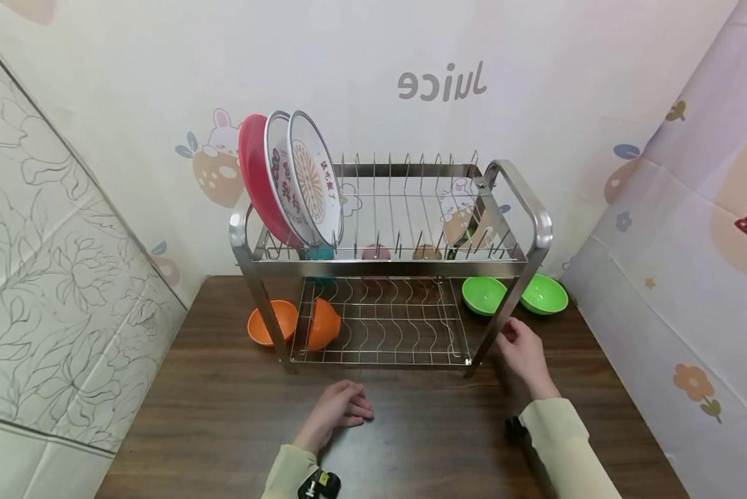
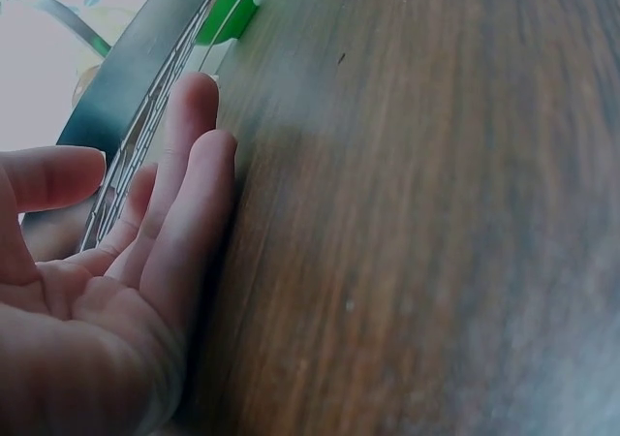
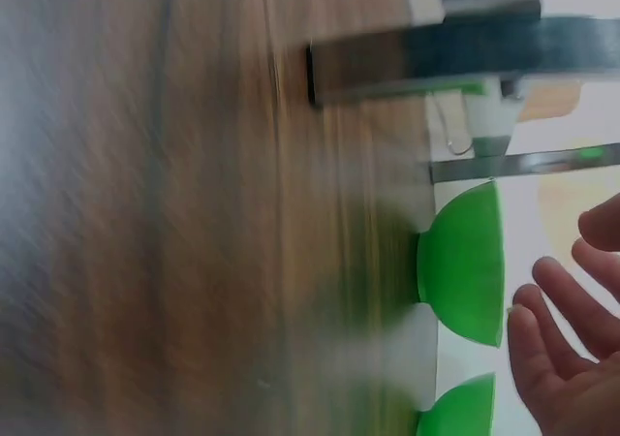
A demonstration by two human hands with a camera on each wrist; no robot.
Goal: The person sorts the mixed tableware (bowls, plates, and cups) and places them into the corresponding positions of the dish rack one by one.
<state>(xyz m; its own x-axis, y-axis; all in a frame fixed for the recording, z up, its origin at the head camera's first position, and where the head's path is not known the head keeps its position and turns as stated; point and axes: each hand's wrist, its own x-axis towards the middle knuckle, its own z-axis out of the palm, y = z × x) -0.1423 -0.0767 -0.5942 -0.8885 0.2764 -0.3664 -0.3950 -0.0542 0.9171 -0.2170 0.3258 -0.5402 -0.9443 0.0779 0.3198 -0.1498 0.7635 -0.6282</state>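
Note:
My right hand (image 1: 523,352) is beside the right front leg of a two-tier metal dish rack (image 1: 386,269), just in front of two green bowls. Nothing is in its loosely bent fingers. One green bowl (image 1: 482,296) sits upright, partly behind that leg; the other green bowl (image 1: 545,294) is to its right. The right wrist view shows fingertips close to the rim of the nearer green bowl (image 3: 465,262). My left hand (image 1: 337,409) rests on the table before the rack, holding nothing, its fingers relaxed in the left wrist view.
A red plate (image 1: 255,173) and two white patterned dishes (image 1: 314,180) stand on edge at the rack's upper left. An orange bowl (image 1: 325,327) is on its side in the lower tier. Another orange bowl (image 1: 272,323) sits by the left leg. Walls (image 1: 679,263) border the wooden table (image 1: 423,430).

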